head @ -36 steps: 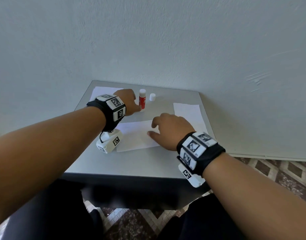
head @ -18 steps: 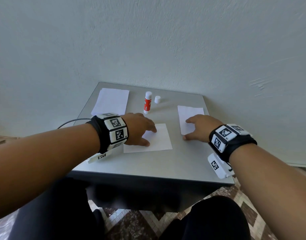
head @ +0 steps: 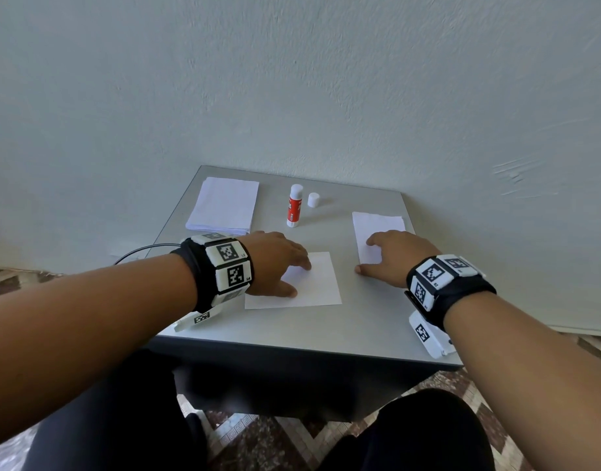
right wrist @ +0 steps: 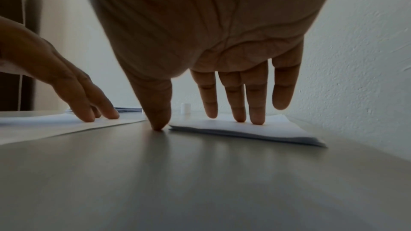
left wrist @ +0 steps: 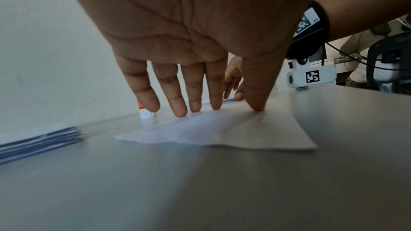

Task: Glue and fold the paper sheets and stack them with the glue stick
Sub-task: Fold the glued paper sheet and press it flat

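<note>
A stack (head: 224,207) of sheets lies far left on the counter (head: 292,328). The left hand (head: 275,263), fingers straight, presses a sheet (head: 312,283). Behind stand the glue stick (head: 295,205) and its cap (head: 313,199). The right hand (head: 391,256), flat, rests on the folded pile (head: 377,222). Folding seems next: lift one edge over and crease.

matt white paper (head: 312,283), smooth grey table (head: 360,321)

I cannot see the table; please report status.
Left hand open, flat on centre sheet. Right hand open on right paper stack. Glue stick upright, uncapped. Nothing blocking.
</note>
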